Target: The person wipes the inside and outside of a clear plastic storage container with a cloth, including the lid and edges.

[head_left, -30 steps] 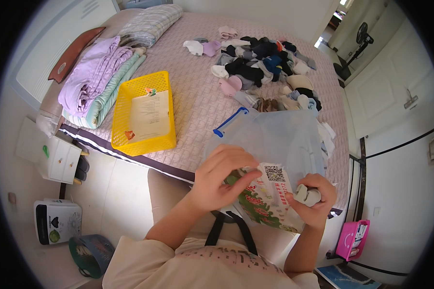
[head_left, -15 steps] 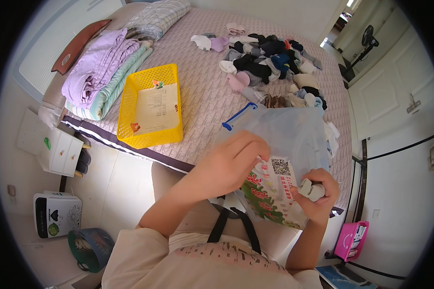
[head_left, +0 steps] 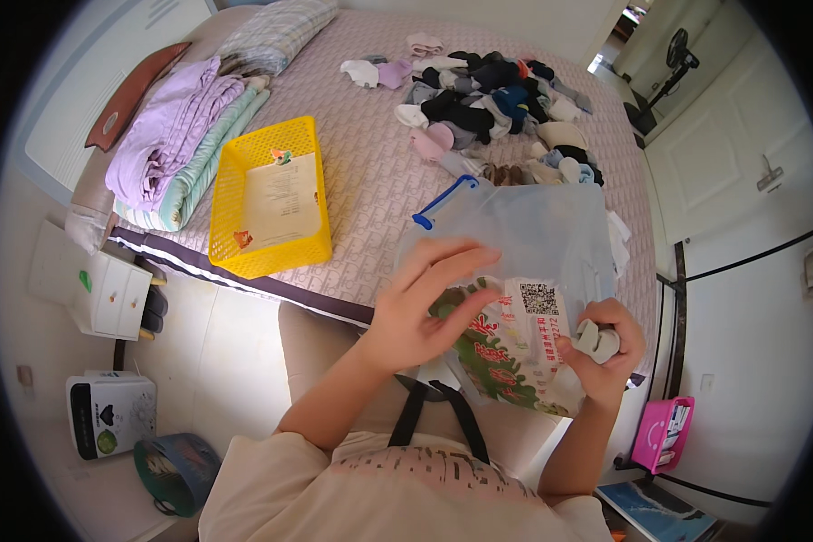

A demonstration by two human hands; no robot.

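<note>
A translucent plastic box (head_left: pixel 565 221) with a blue latch sits at the bed's near edge, in front of my body. In or behind its clear wall shows a printed sheet (head_left: pixel 524 361) with red lettering, a green pattern and a black square code. My left hand (head_left: pixel 429 303) hovers over the box's left part, fingers spread and nothing in them. At the box's right side, my right hand (head_left: pixel 610 348) grips a small off-white rolled bundle (head_left: pixel 598 341), which looks like a folded sock. Beyond the box lies a pile of loose socks (head_left: pixel 479 108) in black, grey, white and pink.
A yellow basket (head_left: pixel 323 239) with a paper in its bottom stands left of the box. Folded bedding (head_left: pixel 167 135) lies farther left. White drawers (head_left: pixel 108 294), a bin (head_left: pixel 190 465) and a pink basket (head_left: pixel 650 434) stand on the floor. A door (head_left: pixel 723 144) is at right.
My left hand's fingers have spread apart and the hand has turned slightly over the box. The right hand keeps its grip on the rolled bundle. The whole view has shifted a little.
</note>
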